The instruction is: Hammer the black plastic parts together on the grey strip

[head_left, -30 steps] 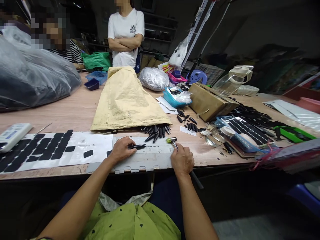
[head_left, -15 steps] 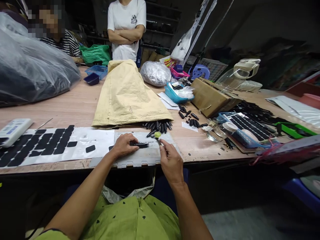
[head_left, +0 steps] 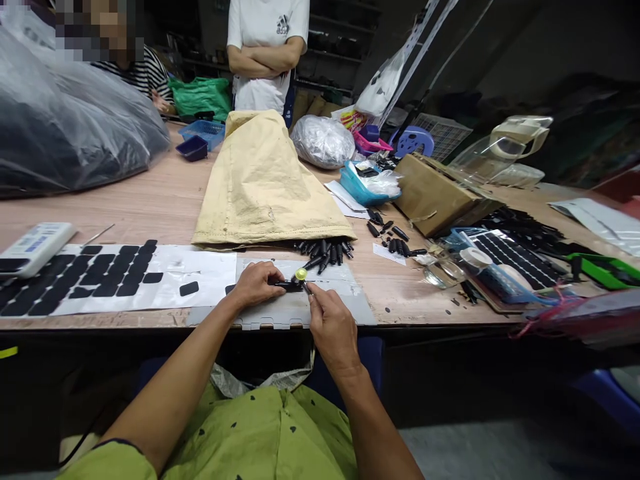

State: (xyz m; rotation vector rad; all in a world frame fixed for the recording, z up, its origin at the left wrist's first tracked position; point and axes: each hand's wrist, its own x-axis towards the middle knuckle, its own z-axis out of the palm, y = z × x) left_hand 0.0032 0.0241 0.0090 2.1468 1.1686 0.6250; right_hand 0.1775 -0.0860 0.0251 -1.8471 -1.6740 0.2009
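My left hand is closed around the near end of a slim black piece, holding it on a grey board at the table's front edge. Pinched in the fingers of my right hand is a small hammer with a round yellow head. Its head is at the right end of the black piece; whether they touch I cannot tell. Just beyond the board, a heap of black tapered pieces spills from under the mouth of a tan sack.
To the left lies a white sheet of black stickers, with a white device over its corner. More black pieces lie right of the sack, near a cardboard box. A person with folded arms stands opposite; another sits behind a large plastic bag.
My right hand has moved left, bringing the yellow hammer head to the end of the black piece. My left hand keeps its hold. The whole view has shifted slightly.
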